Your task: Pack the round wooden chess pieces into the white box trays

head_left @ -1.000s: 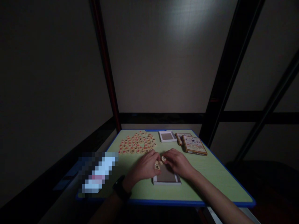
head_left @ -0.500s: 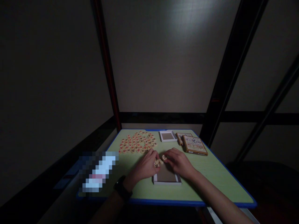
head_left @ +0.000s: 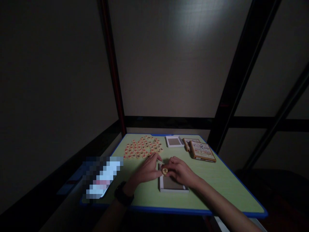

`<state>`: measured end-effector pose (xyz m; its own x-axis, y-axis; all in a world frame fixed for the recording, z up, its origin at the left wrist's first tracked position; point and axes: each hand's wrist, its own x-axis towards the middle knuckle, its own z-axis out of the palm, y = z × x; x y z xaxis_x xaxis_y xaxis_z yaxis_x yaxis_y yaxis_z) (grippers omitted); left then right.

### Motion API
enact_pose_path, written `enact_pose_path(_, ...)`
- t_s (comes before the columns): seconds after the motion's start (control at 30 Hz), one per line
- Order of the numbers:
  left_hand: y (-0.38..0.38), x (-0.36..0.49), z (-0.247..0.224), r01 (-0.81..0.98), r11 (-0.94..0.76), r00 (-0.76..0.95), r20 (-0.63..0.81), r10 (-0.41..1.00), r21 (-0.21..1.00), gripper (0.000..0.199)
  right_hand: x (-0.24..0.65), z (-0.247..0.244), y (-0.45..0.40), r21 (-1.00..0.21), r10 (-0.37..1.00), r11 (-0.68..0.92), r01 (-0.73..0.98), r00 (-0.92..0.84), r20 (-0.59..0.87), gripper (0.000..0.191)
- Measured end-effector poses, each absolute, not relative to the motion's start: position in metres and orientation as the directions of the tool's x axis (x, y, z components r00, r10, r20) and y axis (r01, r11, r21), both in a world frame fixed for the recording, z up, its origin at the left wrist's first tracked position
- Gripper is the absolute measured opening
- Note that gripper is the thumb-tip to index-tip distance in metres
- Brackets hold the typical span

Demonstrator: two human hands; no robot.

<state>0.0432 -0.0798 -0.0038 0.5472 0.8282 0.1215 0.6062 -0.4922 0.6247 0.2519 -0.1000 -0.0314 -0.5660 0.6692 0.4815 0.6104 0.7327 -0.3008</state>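
Observation:
A round pale xiangqi piece (head_left: 165,171) with a dark character is pinched in my right hand (head_left: 181,171), above the far left part of a shallow white box tray (head_left: 174,190) with a brown bottom. My left hand (head_left: 148,170) is open on the tray's left side. Its thumb tip is next to the held piece; I cannot tell whether it touches. Its fingers reach toward several xiangqi pieces (head_left: 138,150) with red and black characters, spread at the back left of the green table (head_left: 217,187). The tray's far end is partly hidden by my hands.
Another white tray (head_left: 182,145) lies at the back of the table. Right of it are two printed game boxes, the nearer one (head_left: 203,151) overlapping the farther (head_left: 187,141). A blurred-out bright flat thing (head_left: 106,175) is at the left edge. Walls stand behind and left.
My left hand has opened, and the pieces it held are no longer seen in it. My right hand has moved left and a little nearer, with a piece in its fingers.

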Motion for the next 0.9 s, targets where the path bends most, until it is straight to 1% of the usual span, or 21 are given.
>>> enact_pose_path(0.13, -0.078, 0.042, -0.007, 0.59, -0.489, 0.567, 0.102, 0.818, 0.643, 0.056, 0.245, -0.034, -0.098, -0.25, 0.656, 0.744, 0.62, -0.605, 0.452, 0.017)
enact_pose_path(0.23, -0.074, 0.043, -0.016, 0.567, -0.554, 0.625, 0.121, 0.772, 0.61, 0.06, 0.243, -0.033, -0.098, -0.243, 0.66, 0.74, 0.628, -0.606, 0.444, 0.018)
enact_pose_path(0.33, -0.071, 0.043, -0.024, 0.546, -0.609, 0.67, 0.137, 0.73, 0.575, 0.061, 0.242, -0.032, -0.1, -0.263, 0.667, 0.735, 0.624, -0.597, 0.446, 0.019)
enact_pose_path(0.47, -0.071, 0.043, -0.026, 0.521, -0.642, 0.689, 0.166, 0.705, 0.562, 0.051, 0.241, -0.031, -0.1, -0.291, 0.663, 0.741, 0.605, -0.591, 0.459, 0.02)
enact_pose_path(0.6, -0.075, 0.045, -0.02, 0.539, -0.633, 0.682, 0.152, 0.715, 0.555, 0.04, 0.242, -0.033, -0.1, -0.312, 0.656, 0.749, 0.584, -0.589, 0.473, 0.021)
enact_pose_path(0.77, -0.076, 0.045, -0.017, 0.552, -0.628, 0.678, 0.143, 0.721, 0.549, 0.036, 0.244, -0.032, -0.101, -0.356, 0.663, 0.745, 0.565, -0.569, 0.486, 0.024)
enact_pose_path(0.83, -0.075, 0.044, -0.017, 0.563, -0.605, 0.664, 0.128, 0.737, 0.563, 0.031, 0.245, -0.029, -0.102, -0.386, 0.678, 0.731, 0.562, -0.542, 0.496, 0.025)
enact_pose_path(0.9, -0.075, 0.043, -0.018, 0.572, -0.574, 0.644, 0.113, 0.756, 0.586, 0.029, 0.249, -0.027, -0.102, -0.422, 0.697, 0.713, 0.56, -0.5, 0.514, 0.022)
